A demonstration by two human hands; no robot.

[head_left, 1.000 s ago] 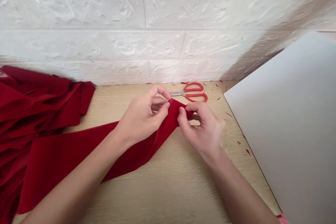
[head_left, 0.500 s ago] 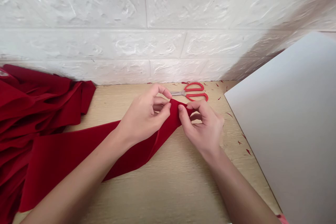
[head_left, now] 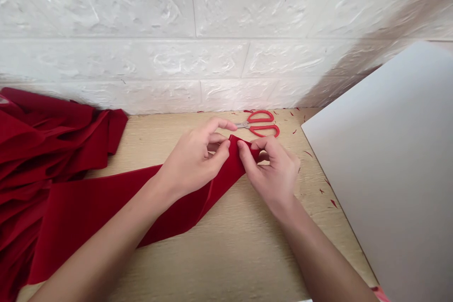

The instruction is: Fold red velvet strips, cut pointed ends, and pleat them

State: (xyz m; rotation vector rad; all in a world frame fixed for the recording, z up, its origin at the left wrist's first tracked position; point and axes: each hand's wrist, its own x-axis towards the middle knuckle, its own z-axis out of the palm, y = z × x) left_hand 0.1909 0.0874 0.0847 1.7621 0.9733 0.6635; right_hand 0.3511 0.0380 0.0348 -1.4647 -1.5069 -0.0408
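A long strip of dark red cloth (head_left: pixel 106 203) lies slantwise across the pale wooden worktop (head_left: pixel 230 255). It runs from the near left up to the middle, where both bare hands meet on its far end. The left hand (head_left: pixel 193 160) comes in from the lower left over the strip. Its grip is closed on the cloth's end, thumb and middle fingers pinching the edge, while the forefinger stretches out above, free of the cloth. The right hand (head_left: pixel 274 172) comes in from the lower right. Its grip is likewise closed, thumb and forefinger nipping the same end just beside the left hand's fingers, so the cloth stands up in a small ridge between the two hands. The right hand's other fingers are curled under; I cannot tell whether they touch the cloth.

Just behind the hands, near the wall, a pair of red-handled scissors (head_left: pixel 260 124) lies flat on the worktop. Its handles are to the right, and its blades point left, partly hidden by the left forefinger. Small red snippets (head_left: pixel 333 204) are scattered on the wood to the right of the hands. A large plain white board (head_left: pixel 389 160) covers the right side of the worktop. At the left, a crumpled heap of dark red cloth (head_left: pixel 46 137) lies against the white brick-patterned wall (head_left: pixel 212 33).
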